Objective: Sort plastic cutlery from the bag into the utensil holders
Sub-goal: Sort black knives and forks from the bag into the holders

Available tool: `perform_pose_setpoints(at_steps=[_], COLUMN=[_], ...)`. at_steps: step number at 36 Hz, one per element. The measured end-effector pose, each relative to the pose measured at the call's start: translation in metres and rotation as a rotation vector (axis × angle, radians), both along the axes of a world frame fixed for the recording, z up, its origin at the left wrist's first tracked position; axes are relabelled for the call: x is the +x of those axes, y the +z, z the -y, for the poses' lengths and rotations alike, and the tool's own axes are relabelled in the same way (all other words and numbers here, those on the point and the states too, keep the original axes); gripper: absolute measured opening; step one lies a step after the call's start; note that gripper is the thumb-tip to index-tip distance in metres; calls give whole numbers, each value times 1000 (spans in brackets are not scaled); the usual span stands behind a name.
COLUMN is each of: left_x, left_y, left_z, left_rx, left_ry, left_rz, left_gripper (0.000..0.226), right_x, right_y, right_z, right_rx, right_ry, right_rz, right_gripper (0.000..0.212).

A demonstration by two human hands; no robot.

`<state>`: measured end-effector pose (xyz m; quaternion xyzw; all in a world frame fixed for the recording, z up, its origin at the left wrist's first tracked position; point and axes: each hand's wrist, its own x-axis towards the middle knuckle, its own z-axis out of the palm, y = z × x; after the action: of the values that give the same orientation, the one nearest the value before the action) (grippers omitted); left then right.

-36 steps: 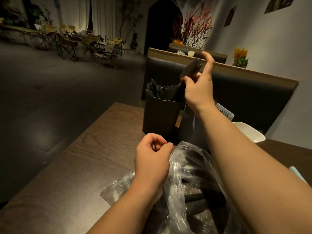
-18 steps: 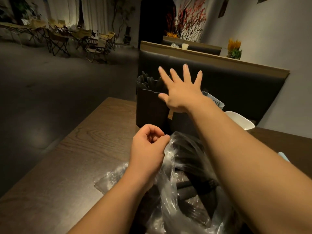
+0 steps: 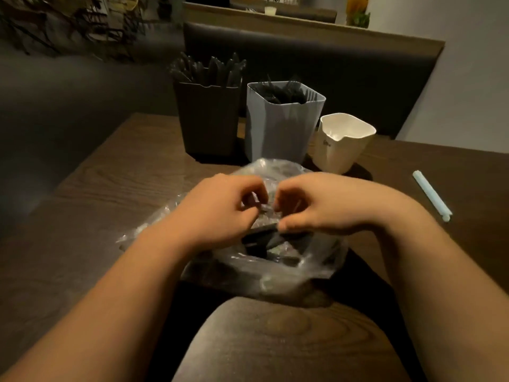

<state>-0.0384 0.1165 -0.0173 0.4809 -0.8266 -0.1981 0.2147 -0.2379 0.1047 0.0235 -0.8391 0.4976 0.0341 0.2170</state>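
Observation:
A clear plastic bag (image 3: 275,271) of black cutlery lies on the wooden table (image 3: 110,188) in front of me. My left hand (image 3: 220,210) pinches the bag's rim at its mouth. Close beside it, my right hand (image 3: 316,205) curls its fingers into the mouth, with its thumb on the end of a black cutlery piece (image 3: 261,234). Behind the bag stand three holders. The black holder (image 3: 206,122) is full of black cutlery. Black forks fill the grey holder (image 3: 278,128), and nothing shows inside the white holder (image 3: 344,144).
A pale blue bag clip (image 3: 431,195) lies on the table to the right. A dark padded bench back (image 3: 358,64) runs behind the holders. The table edge falls away at the left. Bare wood lies near me.
My right hand let go of a black piece at the holders, opened, then came back down to the bag's mouth beside my left hand. The view tilted down.

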Motion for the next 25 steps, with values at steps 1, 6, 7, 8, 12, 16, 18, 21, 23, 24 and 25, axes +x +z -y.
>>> perform_pose_setpoints(at_steps=[1, 6, 7, 8, 12, 16, 18, 21, 23, 24, 25], left_x=[1, 10, 11, 11, 3, 0, 1, 7, 11, 14, 16], left_y=[3, 11, 13, 15, 21, 22, 22, 23, 23, 24, 24], left_z=[-1, -3, -5, -8, -21, -26, -26, -26, -25, -24, -23], left_rx=[-4, -26, -23, -5, 100, 107, 148, 156, 163, 170, 184], left_ry=[19, 40, 17, -8, -30, -2, 1, 13, 28, 31, 30], left_rz=[87, 366, 419, 477, 780, 830, 849, 868, 834, 800, 753], left_gripper=[17, 36, 40, 43, 66, 72, 67, 63, 63, 63, 63], right_x=[-2, -4, -1, 3, 23, 37, 41, 41, 39, 39, 38], right_y=[-4, -11, -12, -12, -15, -27, -33, -33, -32, -32, -33], right_z=[-1, -2, -3, -4, -10, -15, -14, -11, -10, -10, -10], right_rx=[-47, -100, -139, -178, -177, -110, -118, -105, -85, -74, -58], right_ry=[-37, -68, -23, 18, 99, 182, 197, 161, 138, 130, 121], right_rz=[-143, -218, -237, -249, -183, -181, -206, -229, -258, -280, -308], right_gripper=[37, 83, 86, 88, 85, 76, 68, 55, 44, 40, 38])
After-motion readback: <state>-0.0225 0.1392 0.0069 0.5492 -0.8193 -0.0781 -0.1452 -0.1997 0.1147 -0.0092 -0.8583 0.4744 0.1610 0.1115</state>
